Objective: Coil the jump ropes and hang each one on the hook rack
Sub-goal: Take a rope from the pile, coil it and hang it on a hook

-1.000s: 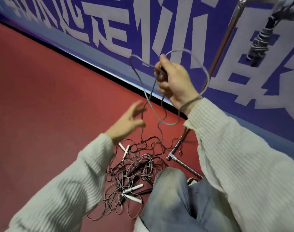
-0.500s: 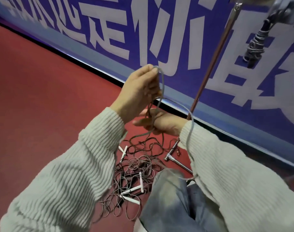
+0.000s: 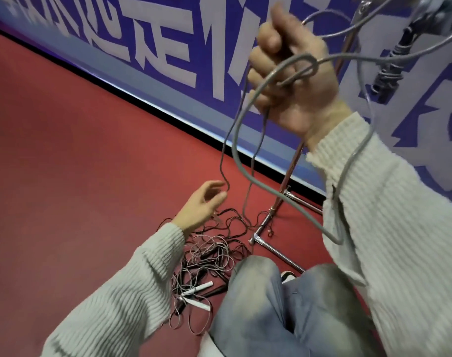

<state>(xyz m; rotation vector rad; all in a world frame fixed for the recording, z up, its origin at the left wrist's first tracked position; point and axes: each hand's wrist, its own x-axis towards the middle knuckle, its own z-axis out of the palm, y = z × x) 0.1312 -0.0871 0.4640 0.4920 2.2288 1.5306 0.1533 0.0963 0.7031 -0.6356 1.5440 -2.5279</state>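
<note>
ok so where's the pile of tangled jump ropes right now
In the head view, the tangled jump ropes lie on the red floor at lower centre, just below the left hand and beside the person's knee.

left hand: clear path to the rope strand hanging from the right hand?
Probably yes. The left hand is open, holds nothing, and its fingertips sit right beside the hanging grey strand that drops from the right hand. Nothing lies between them.
</note>
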